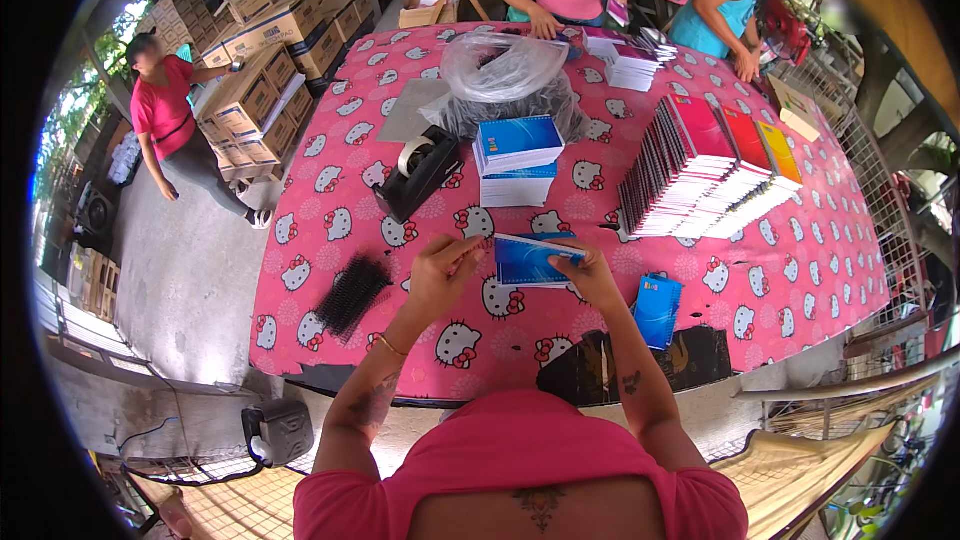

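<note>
Between my hands lies a small blue-covered notepad (532, 262) with a row of holes along its near edge. My right hand (588, 278) grips its right side, thumb on top. Just off its left edge, my left hand (447, 275) is closed in a pinch; what its fingertips hold is too small to make out. To the left rests a pile of black plastic binding coils (352, 297). Several finished-looking blue notebooks (657, 308) lie right of my right forearm. Beyond the notepad stands a stack of blue-covered pads (518, 160).
A black tape dispenser (418, 175) stands left of the stack, before a plastic-wrapped bundle (508, 90). Tall piles of spiral notebooks (690, 175) rise at right. Two people work across the pink table (400, 380); another stands by cardboard boxes (255, 105) at left.
</note>
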A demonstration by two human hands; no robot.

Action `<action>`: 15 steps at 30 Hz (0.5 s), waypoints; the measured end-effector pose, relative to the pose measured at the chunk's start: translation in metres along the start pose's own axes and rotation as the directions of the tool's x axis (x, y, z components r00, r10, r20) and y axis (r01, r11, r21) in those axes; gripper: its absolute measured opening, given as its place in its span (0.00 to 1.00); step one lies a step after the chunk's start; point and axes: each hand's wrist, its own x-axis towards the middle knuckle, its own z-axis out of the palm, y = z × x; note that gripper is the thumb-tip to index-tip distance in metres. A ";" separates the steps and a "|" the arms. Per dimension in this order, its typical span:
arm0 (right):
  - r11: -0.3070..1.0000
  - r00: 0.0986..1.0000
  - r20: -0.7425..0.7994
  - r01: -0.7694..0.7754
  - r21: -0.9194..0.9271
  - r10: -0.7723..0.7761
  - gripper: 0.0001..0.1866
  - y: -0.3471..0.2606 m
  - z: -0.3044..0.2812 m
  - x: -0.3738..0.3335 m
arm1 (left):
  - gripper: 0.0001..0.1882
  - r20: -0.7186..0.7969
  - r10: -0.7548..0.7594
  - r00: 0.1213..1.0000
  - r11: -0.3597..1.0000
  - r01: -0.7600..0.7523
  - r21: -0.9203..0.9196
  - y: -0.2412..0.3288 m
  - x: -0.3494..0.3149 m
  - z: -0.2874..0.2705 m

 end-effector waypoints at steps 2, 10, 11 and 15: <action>1.000 1.000 -0.002 -0.001 -0.014 0.001 0.14 -0.002 0.000 0.000 | 0.11 0.013 -0.026 1.000 1.000 0.026 -0.015 0.001 0.000 0.000; 0.999 1.000 -0.021 -0.018 0.040 0.019 0.15 -0.001 0.003 0.000 | 0.11 0.089 -0.047 0.995 0.997 0.053 -0.062 -0.005 -0.003 0.000; 0.998 0.999 -0.024 -0.027 0.050 0.028 0.15 0.000 0.003 0.000 | 0.11 0.082 -0.009 0.997 0.998 0.014 -0.061 -0.005 -0.006 0.002; 1.000 0.999 -0.050 -0.011 -0.007 0.011 0.15 -0.003 0.005 -0.001 | 0.13 0.191 0.097 0.977 0.994 -0.103 0.024 -0.009 -0.024 0.000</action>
